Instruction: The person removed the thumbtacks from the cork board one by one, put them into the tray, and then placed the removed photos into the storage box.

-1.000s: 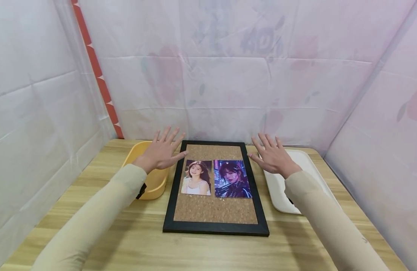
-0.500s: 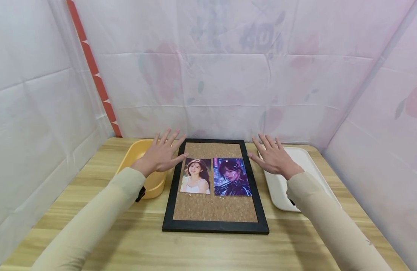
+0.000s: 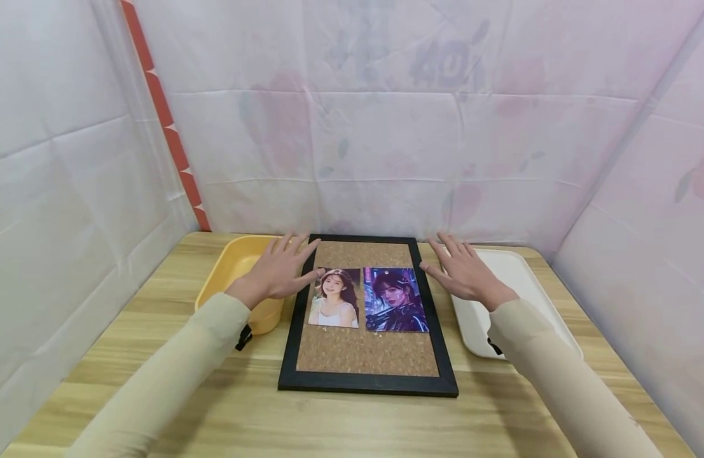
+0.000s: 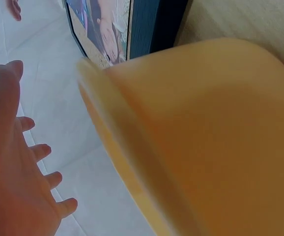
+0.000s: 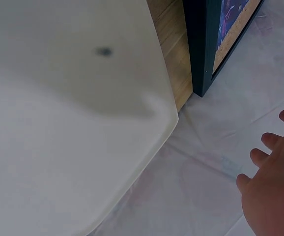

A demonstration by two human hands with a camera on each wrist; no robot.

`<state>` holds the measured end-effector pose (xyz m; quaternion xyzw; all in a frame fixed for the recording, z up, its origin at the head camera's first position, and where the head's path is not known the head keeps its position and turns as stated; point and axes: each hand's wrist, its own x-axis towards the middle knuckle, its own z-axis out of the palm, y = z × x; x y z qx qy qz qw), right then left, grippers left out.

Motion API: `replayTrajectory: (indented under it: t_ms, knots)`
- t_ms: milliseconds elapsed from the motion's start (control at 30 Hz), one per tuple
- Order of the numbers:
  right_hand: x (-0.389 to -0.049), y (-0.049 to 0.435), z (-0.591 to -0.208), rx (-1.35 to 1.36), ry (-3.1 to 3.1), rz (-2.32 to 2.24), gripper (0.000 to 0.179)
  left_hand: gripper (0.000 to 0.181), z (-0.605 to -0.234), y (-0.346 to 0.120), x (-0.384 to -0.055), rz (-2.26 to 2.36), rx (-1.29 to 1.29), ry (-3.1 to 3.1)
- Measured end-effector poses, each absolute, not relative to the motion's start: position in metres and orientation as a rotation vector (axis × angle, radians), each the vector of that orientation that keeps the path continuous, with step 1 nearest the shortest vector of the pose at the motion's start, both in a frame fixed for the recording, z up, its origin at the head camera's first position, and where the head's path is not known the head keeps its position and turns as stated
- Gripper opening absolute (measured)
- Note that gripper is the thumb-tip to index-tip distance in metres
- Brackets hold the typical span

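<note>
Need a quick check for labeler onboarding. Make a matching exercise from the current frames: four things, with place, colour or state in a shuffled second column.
Column 1
1. bin
2. tray
3. cork board
4. left hand

Column 2
A. white, to the right of the black frame
B. fingers spread, gripping nothing
C. brown, with two prints side by side on it
D. yellow, to the left of the frame

Pairs: 1-D, 2-A, 3-C, 4-B

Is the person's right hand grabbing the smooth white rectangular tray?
No, the head view shows the bare right hand with its fingers stretched out, holding nothing, near the tray.
</note>
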<state>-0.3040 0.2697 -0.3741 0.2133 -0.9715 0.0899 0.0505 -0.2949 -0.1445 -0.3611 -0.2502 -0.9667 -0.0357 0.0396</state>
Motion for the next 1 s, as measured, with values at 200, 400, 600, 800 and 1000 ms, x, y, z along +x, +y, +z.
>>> replayTrajectory:
  t_ms: [200,400,600,800,1000]
  knots:
    - [-0.302,0.269,-0.375,0.672,-2.928,0.337,0.077,0.075,-0.361,-0.144,-0.291,-0.108,-0.764,-2.934]
    - [-0.301,0.269,-0.377,0.703,-2.915,0.371,0.075,0.072,-0.364,-0.142,-0.292,-0.112,-0.773,-2.878]
    - [-0.298,0.264,-0.378,0.73,-2.904,0.366,0.071,0.071,-0.366,-0.138,-0.287,-0.132,-0.802,-2.865]
    - [-0.297,0.259,-0.38,0.753,-2.907,0.348,0.072,0.069,-0.365,-0.132,-0.283,-0.172,-0.799,-2.89]
    - [-0.294,0.252,-0.381,0.772,-2.909,0.39,0.071,0.069,-0.371,-0.128,-0.282,-0.166,-0.807,-2.901]
